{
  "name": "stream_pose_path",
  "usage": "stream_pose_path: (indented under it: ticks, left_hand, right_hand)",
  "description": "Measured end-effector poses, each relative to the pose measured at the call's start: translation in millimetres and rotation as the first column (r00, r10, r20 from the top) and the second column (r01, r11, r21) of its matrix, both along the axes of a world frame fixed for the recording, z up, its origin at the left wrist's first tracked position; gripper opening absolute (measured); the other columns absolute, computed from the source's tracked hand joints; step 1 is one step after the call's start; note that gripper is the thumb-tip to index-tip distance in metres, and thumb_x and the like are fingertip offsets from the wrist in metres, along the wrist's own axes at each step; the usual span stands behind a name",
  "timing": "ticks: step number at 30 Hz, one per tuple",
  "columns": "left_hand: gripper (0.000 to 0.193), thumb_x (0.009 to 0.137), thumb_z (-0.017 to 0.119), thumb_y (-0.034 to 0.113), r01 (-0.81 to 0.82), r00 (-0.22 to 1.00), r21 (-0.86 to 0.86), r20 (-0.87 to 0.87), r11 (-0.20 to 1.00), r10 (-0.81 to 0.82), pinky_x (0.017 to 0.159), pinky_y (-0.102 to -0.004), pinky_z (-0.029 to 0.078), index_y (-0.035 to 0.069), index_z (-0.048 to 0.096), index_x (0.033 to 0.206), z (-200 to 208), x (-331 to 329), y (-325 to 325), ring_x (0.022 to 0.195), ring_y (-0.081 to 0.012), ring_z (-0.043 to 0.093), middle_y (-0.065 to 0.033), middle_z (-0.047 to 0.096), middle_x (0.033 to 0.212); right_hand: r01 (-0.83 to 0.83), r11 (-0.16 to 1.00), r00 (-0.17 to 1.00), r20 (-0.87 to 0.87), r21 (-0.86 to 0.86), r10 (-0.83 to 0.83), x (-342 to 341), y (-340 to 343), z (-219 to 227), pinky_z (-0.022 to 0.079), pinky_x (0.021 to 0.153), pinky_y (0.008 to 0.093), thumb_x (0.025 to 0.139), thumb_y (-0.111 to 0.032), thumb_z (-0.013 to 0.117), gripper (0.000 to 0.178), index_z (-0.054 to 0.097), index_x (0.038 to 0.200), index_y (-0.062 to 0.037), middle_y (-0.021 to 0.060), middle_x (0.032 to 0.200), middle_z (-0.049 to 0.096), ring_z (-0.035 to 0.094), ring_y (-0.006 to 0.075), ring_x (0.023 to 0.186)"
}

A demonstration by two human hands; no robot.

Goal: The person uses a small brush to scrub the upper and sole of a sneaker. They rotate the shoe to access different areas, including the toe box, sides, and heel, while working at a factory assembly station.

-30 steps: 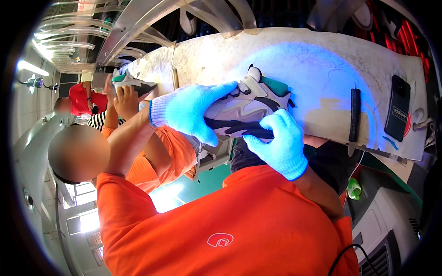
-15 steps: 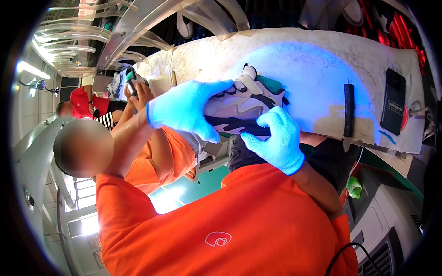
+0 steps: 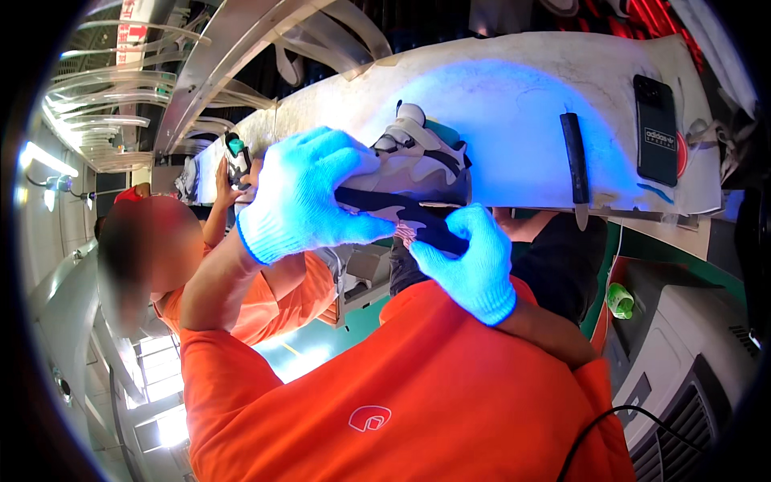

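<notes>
A grey and white sneaker (image 3: 430, 170) with dark overlays, a pale strap and a green lining sits near the table's front edge. It is tipped so that its dark sole (image 3: 430, 227), with a pinkish patch, faces me. My left hand (image 3: 313, 197), in a knitted work glove lit blue, closes round the sneaker's left end, thumb along the sole. At the sole's right end my right hand (image 3: 474, 265), gloved alike, grips the edge between thumb and fingers. Some of the fingertips are hidden behind the shoe.
Right of the sneaker lies a knife (image 3: 573, 161) with a black handle, its blade over the table edge. A dark phone (image 3: 657, 132) lies farther right. At left a co-worker in orange holds another shoe (image 3: 237, 161). A grey machine (image 3: 683, 345) stands at lower right.
The sneaker has tilted, so more of its sole shows. Both hands have shifted a little left and lower with it, keeping their grip. The whole view has also shifted slightly.
</notes>
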State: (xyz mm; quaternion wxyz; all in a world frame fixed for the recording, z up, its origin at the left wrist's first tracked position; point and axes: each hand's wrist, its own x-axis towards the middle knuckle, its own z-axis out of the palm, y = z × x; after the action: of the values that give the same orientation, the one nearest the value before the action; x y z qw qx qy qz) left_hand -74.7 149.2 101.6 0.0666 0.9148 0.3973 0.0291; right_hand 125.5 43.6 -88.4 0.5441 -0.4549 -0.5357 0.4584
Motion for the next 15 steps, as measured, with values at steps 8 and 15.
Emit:
stream_pose_path:
  ticks: [8,15]
  left_hand:
    - [0.066,0.06,0.102,0.043,0.054,0.998,-0.006,0.023,0.999,-0.054,0.076,-0.0419,0.063,0.002,0.081,0.106,-7.0,-13.3,-6.4,0.089,-0.0328,0.077,-0.0113,0.077,0.101]
    - [0.053,0.079,0.094,0.036,-0.218,0.826,-0.392,0.414,0.894,0.383,0.084,-0.0377,0.061,-0.001,0.08,0.114,-17.1,-34.1,-8.2,0.094,-0.0255,0.077,-0.0115,0.078,0.111]
  right_hand:
    - [-0.023,0.95,0.993,0.116,0.31,-0.014,8.2,39.5,-13.5,0.057,0.068,0.0419,0.075,-0.021,0.102,0.047,0.065,0.101,-0.009,0.0095,0.095,0.065,0.071,0.0301,0.079]
    - [-0.116,0.955,0.988,0.127,0.274,0.084,4.3,53.8,-14.2,0.056,0.069,0.0425,0.074,-0.02,0.101,0.046,0.065,0.1,-0.0095,0.0092,0.094,0.064,0.068,0.0299,0.079]
